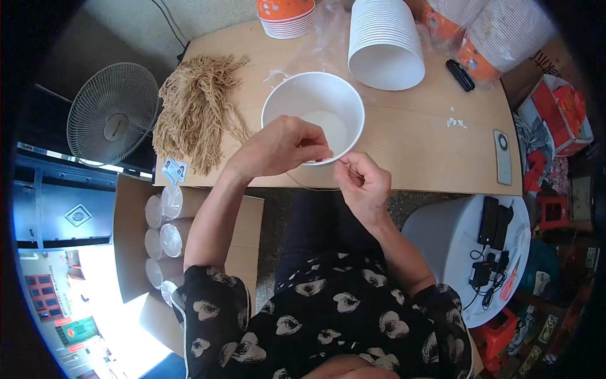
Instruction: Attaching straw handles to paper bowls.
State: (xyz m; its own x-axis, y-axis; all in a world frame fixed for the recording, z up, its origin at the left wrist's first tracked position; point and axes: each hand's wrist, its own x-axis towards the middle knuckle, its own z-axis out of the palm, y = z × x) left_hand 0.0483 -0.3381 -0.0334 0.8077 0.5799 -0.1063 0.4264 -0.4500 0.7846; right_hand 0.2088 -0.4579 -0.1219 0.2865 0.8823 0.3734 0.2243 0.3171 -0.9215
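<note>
A wide white paper tub [268, 107] stands near the table's front edge, its open mouth facing up. My left hand [284, 148] reaches over the near rim, thumb and fingers pinched together just inside it; what they hold is hidden. Outside the same rim, my right hand [366, 183] is closed in a pinch on a thin tan cord [309, 188]. The cord sags in a curve between my hands along the table edge. Left of the tub lies a loose bundle of tan cords [196, 107].
Stacked white tubs [385, 38] lie behind, near orange-patterned tubs [286, 16]. Small white bits [456, 122], a black stapler-like tool [460, 75] and a phone-like device [502, 157] are at right. A fan [113, 114] and a carton [132, 189] of wrapped cups stand left.
</note>
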